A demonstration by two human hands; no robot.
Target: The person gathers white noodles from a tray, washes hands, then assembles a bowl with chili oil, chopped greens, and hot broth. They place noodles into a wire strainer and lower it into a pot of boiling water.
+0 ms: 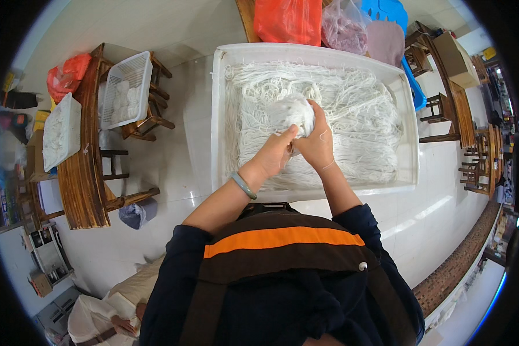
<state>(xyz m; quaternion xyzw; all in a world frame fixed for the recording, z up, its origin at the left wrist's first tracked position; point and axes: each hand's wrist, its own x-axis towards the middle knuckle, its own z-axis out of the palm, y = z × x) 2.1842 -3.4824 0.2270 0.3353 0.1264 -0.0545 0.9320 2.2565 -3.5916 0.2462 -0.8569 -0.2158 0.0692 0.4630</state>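
Both my hands hold one bundle of white noodle-like strands (pixel 290 113) above a large white plastic tub (pixel 315 52). My left hand (pixel 273 156) is at the bundle's lower side, its thumb pressed on the strands. Around the bundle's right side curve the fingers of my right hand (pixel 318 137), and a loose strand clings to its back. A thick layer of loose white strands (pixel 359 129) lies in the tub. The palms and the underside of the bundle are hidden.
Beyond the tub are a red plastic bag (pixel 287 21) and a blue plastic chair (pixel 387 11). On the left, a white basket (pixel 145 86) holding white bundles stands by a wooden table (pixel 84 173), which bears another white basket (pixel 73 129). Another person's hand (pixel 123 325) shows at lower left.
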